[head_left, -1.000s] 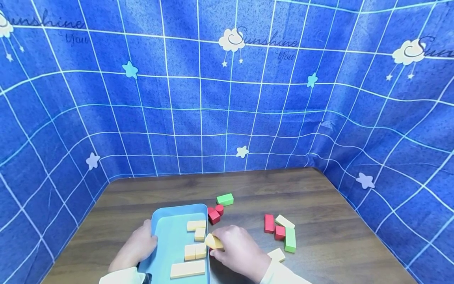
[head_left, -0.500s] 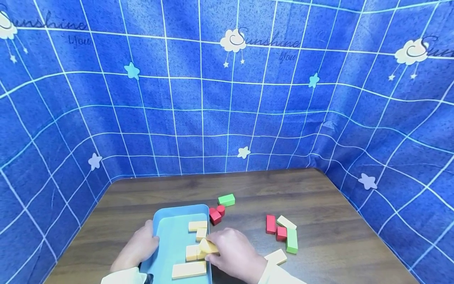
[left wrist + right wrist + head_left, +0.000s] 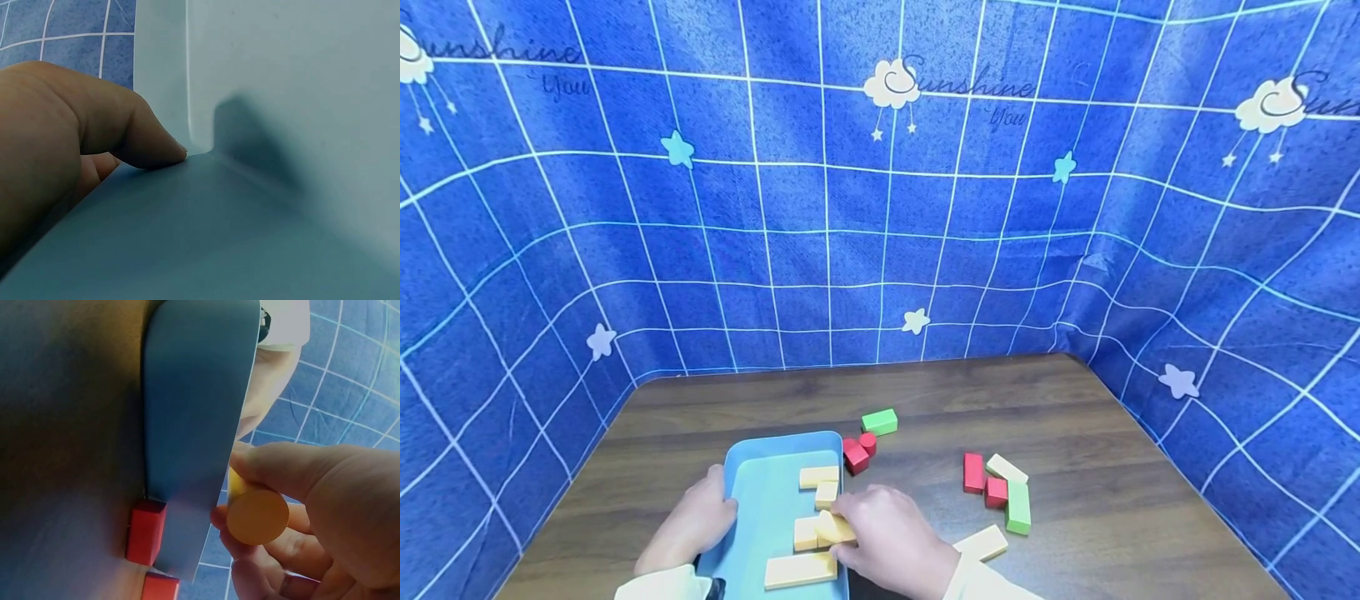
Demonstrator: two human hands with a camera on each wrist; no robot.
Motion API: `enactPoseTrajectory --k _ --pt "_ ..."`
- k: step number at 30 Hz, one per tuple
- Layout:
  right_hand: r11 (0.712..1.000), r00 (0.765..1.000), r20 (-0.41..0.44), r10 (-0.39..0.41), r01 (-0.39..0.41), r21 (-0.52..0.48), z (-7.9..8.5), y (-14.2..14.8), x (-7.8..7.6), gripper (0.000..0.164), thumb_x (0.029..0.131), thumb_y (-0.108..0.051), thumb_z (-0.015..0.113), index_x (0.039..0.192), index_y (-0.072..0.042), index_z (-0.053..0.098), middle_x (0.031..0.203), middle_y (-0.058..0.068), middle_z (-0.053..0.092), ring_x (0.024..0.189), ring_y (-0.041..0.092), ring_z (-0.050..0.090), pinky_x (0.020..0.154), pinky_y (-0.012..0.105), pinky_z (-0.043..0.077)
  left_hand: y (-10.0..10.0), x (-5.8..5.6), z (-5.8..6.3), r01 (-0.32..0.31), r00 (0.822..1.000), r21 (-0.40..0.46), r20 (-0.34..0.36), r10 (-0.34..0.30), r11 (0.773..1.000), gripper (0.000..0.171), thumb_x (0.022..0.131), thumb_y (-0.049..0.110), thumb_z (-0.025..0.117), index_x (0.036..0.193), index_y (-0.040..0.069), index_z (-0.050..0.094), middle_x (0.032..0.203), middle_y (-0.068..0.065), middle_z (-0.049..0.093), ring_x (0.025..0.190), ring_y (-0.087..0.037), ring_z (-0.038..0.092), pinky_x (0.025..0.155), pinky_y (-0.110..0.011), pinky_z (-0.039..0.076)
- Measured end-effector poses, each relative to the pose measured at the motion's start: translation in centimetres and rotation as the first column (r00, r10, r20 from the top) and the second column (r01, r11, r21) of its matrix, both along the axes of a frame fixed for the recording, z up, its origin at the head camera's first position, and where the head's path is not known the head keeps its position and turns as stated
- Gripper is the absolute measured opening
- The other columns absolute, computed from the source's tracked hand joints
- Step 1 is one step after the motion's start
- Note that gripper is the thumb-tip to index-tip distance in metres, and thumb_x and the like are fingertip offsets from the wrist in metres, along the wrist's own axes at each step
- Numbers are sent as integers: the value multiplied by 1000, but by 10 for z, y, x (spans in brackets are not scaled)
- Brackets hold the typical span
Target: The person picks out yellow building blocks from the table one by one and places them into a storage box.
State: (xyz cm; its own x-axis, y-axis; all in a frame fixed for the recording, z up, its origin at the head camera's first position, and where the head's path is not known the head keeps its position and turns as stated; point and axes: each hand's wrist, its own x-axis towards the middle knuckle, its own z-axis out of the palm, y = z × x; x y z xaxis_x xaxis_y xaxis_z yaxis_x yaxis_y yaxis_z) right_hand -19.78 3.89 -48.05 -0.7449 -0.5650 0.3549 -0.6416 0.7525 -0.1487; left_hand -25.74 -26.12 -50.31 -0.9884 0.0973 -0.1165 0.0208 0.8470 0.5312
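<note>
My left hand (image 3: 698, 510) grips the left wall of a light blue tray (image 3: 758, 492), its thumb (image 3: 153, 140) over the rim in the left wrist view. Over the tray's right rim, my right hand (image 3: 895, 533) pinches a yellow cylinder block (image 3: 835, 527) between thumb and fingers. One round end of that block faces the right wrist camera. Pale yellow blocks lie in the tray's right half: a long flat one (image 3: 801, 571), one (image 3: 806, 534) partly overlapped by the cylinder, a small one (image 3: 827, 495) and another (image 3: 817, 477) behind it.
Red blocks (image 3: 856, 457) stand against the tray's right wall, a green block (image 3: 880, 422) behind them. Further right lie red blocks (image 3: 973, 472), a green block (image 3: 1018, 507) and pale blocks (image 3: 1007, 468) on the wooden table (image 3: 1112, 517). Blue patterned cloth (image 3: 880, 250) surrounds the table.
My right hand has carried the yellow cylinder block leftward, from beside the tray's right wall to over the blocks inside. The left hand keeps its grip on the tray.
</note>
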Motion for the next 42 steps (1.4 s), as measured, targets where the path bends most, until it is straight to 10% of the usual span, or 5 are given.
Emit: enactPoseTrajectory --k 8,42 --pt "996 997 -6 83 -83 12 1 -4 0 22 81 -36 86 96 -26 74 81 -21 67 71 -2 49 63 17 41 0 -1 0 -5 1000 -3 6 5 1000 61 97 8 48 143 -24 25 133 -43 52 114 -45 60 96 -65 50" --pt "960 966 -79 245 -231 159 -10 -14 8 29 82 -44 85 106 -31 76 82 -19 57 72 -8 49 59 11 37 0 0 0 -9 1000 20 30 8 1000 61 99 10 46 146 -22 23 135 -41 52 114 -44 61 97 -68 48"
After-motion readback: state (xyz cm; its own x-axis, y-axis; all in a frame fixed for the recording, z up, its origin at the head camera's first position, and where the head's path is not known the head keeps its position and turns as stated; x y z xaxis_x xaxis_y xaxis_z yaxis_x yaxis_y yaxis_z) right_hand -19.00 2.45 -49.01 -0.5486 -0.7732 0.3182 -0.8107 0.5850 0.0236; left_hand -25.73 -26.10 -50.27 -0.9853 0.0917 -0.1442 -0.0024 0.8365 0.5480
